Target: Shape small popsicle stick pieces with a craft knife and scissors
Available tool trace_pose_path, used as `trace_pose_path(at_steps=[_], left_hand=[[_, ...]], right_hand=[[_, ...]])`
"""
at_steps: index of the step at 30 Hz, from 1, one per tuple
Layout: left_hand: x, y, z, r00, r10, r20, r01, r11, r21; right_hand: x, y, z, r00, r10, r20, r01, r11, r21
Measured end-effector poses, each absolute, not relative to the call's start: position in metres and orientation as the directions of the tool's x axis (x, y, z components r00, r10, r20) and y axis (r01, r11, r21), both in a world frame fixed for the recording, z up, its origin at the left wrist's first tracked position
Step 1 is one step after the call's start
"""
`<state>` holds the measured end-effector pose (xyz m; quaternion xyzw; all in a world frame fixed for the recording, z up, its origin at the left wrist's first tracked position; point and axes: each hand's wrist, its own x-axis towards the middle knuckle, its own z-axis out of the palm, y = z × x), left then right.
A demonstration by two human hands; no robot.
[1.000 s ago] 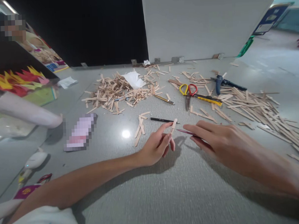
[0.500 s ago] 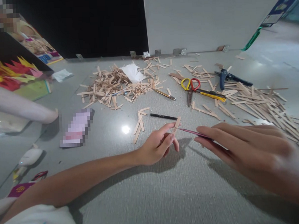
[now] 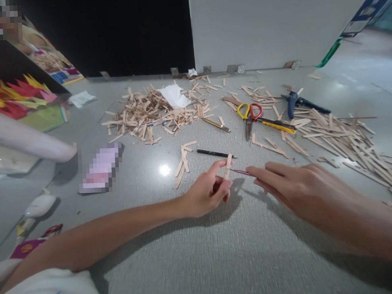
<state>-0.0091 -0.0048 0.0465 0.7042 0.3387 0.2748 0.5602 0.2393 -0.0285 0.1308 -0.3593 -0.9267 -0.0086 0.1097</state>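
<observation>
In the head view, the left hand (image 3: 207,192) held a short, flat wooden stick (image 3: 228,165) nearly upright, its fingers closed narrowly around the lower end and the index finger against the upper part. The right hand (image 3: 292,188) pinched a slim, reddish pointed tool (image 3: 241,172) between thumb and fingers, aiming it leftward; its tip was at the stick, though whether it touched could not be told. Both hands were above a grey surface (image 3: 201,264), with shadows beneath them

Just beyond the left hand lay a black pen (image 3: 214,153), and to the left of that a few loose sticks (image 3: 183,165) overlapped one another. Farther back spread a heap of wooden pieces (image 3: 139,117) with a crumpled white paper (image 3: 174,96) on it, and a slim brass-coloured tool (image 3: 216,125) at its near right edge. To the right of this were scissors (image 3: 248,123) with one yellow and one red handle, a yellow and black cutter (image 3: 278,126) beside them, and a dark blue hand tool (image 3: 292,104). Long wooden strips (image 3: 348,144) fanned out beyond the right hand
</observation>
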Motion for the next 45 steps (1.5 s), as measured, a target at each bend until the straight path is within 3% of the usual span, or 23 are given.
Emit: trace_pose_path(at_steps=[5,8,10,14,17,22,25,30,34,40,45], left_hand=[[-0.009,-0.003,0.046,0.626,0.78,0.01,0.237,-0.202,0.95],[-0.007,-0.004,0.041,0.626,0.779,0.023,0.279,-0.251,0.927],[-0.004,-0.005,0.037,0.606,0.795,0.021,0.338,-0.281,0.898],[0.0,-0.008,0.031,0.545,0.836,0.065,0.446,-0.354,0.822],[-0.001,-0.008,0.028,0.538,0.837,0.095,0.439,-0.375,0.816],[-0.01,-0.007,0.026,0.539,0.834,0.121,0.368,-0.362,0.856],[-0.01,-0.008,0.024,0.516,0.839,0.171,0.401,-0.413,0.818],[-0.002,-0.016,0.019,0.413,0.897,0.156,0.576,-0.39,0.719],[0.0,-0.018,0.018,0.426,0.891,0.157,0.608,-0.411,0.68],[-0.007,-0.015,0.016,0.372,0.924,0.084,0.587,-0.305,0.75],[-0.009,-0.016,0.01,0.404,0.87,0.284,0.53,-0.475,0.702]], right_hand=[[0.241,-0.01,0.118,-0.721,0.684,0.11,0.666,0.729,-0.158],[0.238,-0.008,0.113,-0.726,0.677,0.123,0.663,0.736,-0.138],[0.232,-0.016,0.112,-0.74,0.658,0.14,0.664,0.748,-0.007],[0.212,-0.047,0.113,-0.773,0.608,0.18,0.623,0.673,0.399],[0.203,-0.056,0.114,-0.797,0.569,0.205,0.58,0.622,0.526],[0.225,-0.016,0.109,-0.893,0.416,0.175,0.446,0.754,0.482],[0.238,0.005,0.102,-0.925,0.31,0.219,0.377,0.82,0.431],[0.217,-0.029,0.103,-0.878,0.427,0.218,0.473,0.696,0.541],[0.191,-0.063,0.105,-0.81,0.498,0.31,0.576,0.575,0.582],[0.208,-0.031,0.098,-0.874,0.361,0.325,0.485,0.68,0.55],[0.229,0.0,0.088,-0.898,0.255,0.358,0.408,0.787,0.463]])
